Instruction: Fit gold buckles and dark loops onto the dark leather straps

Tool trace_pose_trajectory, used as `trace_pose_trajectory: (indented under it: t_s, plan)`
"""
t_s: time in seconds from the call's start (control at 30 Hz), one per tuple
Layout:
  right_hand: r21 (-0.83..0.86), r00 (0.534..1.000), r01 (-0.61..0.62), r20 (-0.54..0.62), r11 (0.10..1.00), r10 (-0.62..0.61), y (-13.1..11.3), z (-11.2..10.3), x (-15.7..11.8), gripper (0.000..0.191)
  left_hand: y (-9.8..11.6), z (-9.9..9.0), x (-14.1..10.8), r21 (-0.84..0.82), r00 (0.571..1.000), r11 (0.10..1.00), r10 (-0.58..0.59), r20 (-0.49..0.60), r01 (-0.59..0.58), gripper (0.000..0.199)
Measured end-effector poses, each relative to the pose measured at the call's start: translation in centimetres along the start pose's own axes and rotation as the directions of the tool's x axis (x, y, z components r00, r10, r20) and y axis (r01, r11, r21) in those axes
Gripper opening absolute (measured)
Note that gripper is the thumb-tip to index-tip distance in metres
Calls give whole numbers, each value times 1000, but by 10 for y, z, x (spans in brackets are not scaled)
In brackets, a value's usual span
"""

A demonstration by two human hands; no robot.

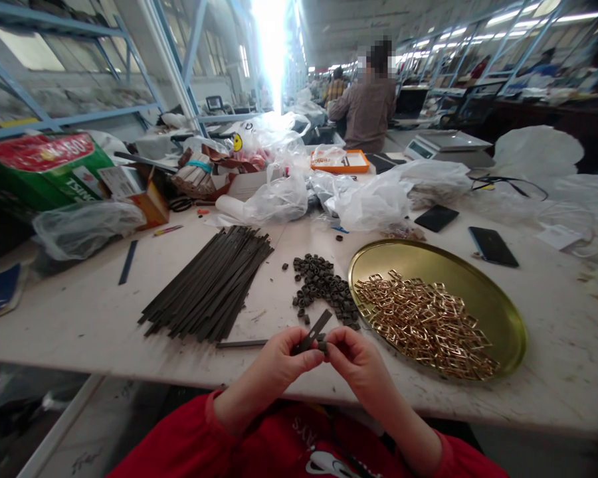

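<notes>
Near the table's front edge, my left hand (292, 355) is closed on a dark strap (320, 324), its slotted end sticking up past the fingers. My right hand (353, 355) pinches a small dark loop (322, 346) right beside the strap; whether the strap passes through it I cannot tell. A dark strip (242, 344) shows left of my left hand, perhaps the same strap. Beyond my hands lies a heap of dark loops (323, 282). To the left is a stack of dark straps (209, 282). Gold metal buckles (428, 322) fill part of a round gold tray (511, 332) on the right.
Two dark flat devices (493, 245) lie behind the tray. Plastic bags (379, 199), an orange box (361, 161) and a scale (446, 145) line the back. A green and red carton (44, 169) stands left. Another person (366, 109) is farther off.
</notes>
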State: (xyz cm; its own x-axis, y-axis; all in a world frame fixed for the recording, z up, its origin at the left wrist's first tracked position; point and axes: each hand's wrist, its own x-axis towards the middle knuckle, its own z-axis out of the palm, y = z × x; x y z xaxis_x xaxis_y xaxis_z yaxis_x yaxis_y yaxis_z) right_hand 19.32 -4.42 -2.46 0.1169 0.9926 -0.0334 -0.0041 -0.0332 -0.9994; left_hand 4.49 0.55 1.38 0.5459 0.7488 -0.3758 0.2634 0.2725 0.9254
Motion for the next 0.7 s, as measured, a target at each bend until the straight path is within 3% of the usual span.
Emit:
trace_pose_trajectory:
  t_s: [0.1,0.2,0.33,0.5,0.6,0.7]
  plan:
    - [-110,998,63,33,992,-59,-4,-1,-2,26,6,3,-4,83,995,992,99,-20,-97,23]
    - [20,999,23,40,1000,-24,-8,0,-2,26,10,3,-6,112,998,992,62,-33,-58,20]
    - [248,986,-148,115,957,123,-9,2,1,34,10,-2,-4,87,998,994,-63,3,62,21]
    - [270,972,-224,126,936,196,-2,2,5,33,3,-6,2,250,995,965,93,-36,-81,16]
    - [264,979,-201,98,943,181,3,2,7,31,1,-7,6,326,994,942,100,-38,-82,16]
    - [255,977,-206,116,945,182,4,-2,8,30,2,-7,9,299,997,952,76,-12,-69,15]
